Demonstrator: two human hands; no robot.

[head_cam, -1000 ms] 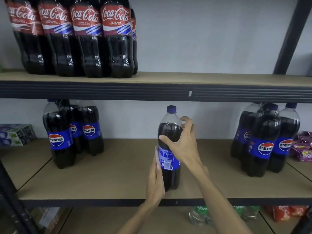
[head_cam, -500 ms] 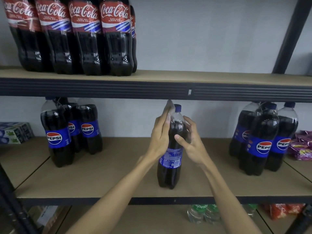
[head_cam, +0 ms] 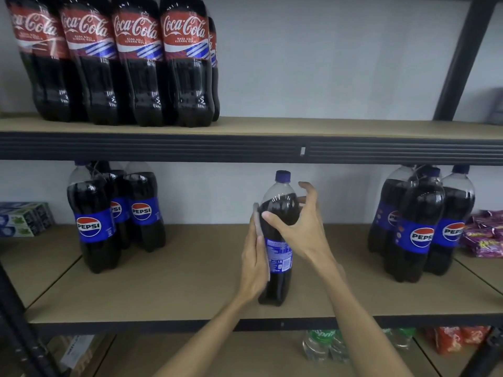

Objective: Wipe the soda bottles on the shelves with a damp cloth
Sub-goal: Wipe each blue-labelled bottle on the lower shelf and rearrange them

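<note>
A single Pepsi bottle (head_cam: 280, 198) with a blue cap and blue label stands upright near the front of the middle shelf (head_cam: 177, 284). My left hand (head_cam: 254, 263) lies flat against the bottle's left side at label height and presses a thin greyish cloth (head_cam: 256, 217) onto it. Only the cloth's edge shows above my fingers. My right hand (head_cam: 302, 227) grips the bottle's dark shoulder, thumb on the front and fingers curled round the back.
Several Coca-Cola bottles (head_cam: 136, 66) stand on the upper shelf at left. Pepsi groups stand at left (head_cam: 94, 227) and right (head_cam: 419, 236) of the middle shelf. Boxes (head_cam: 24, 219) lie far left, purple snack packs (head_cam: 484, 236) far right. Sprite bottles (head_cam: 324, 345) are below.
My left hand has slid down with the cloth from the bottle's neck to label height on its left side. My right hand has stayed on the shoulder.
</note>
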